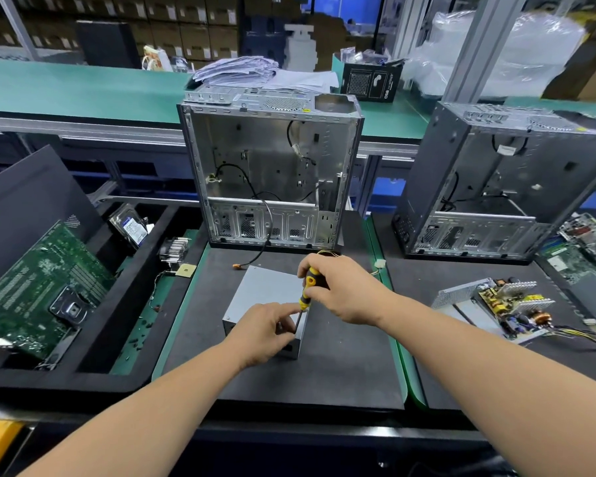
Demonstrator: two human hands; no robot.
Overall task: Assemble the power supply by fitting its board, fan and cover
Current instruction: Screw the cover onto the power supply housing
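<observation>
An open bare-metal computer case (269, 173) stands at the back of the dark-matted table (341, 366). Before it lies the closed grey metal power supply box (265, 290), its near corner hidden by the left hand (265, 330), fingers curled on the box. The right hand (341, 287) grips a yellow-and-black screwdriver (306, 290); its tip is hidden.

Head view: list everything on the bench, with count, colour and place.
PSU box: 1, grey, centre mat.
Screwdriver: 1, yellow-black, upright at box's right edge.
Cases: 2, silver, open, behind mat and right.
Motherboard: 1, green, left tray.
Hard drive: 1, left tray.
Heatsink: 1, silver, left tray.
Open PSU: 1, right mat.
Papers: stack, white, atop centre case.
Left hand: steadies box's near corner.
Right hand: grips screwdriver.
</observation>
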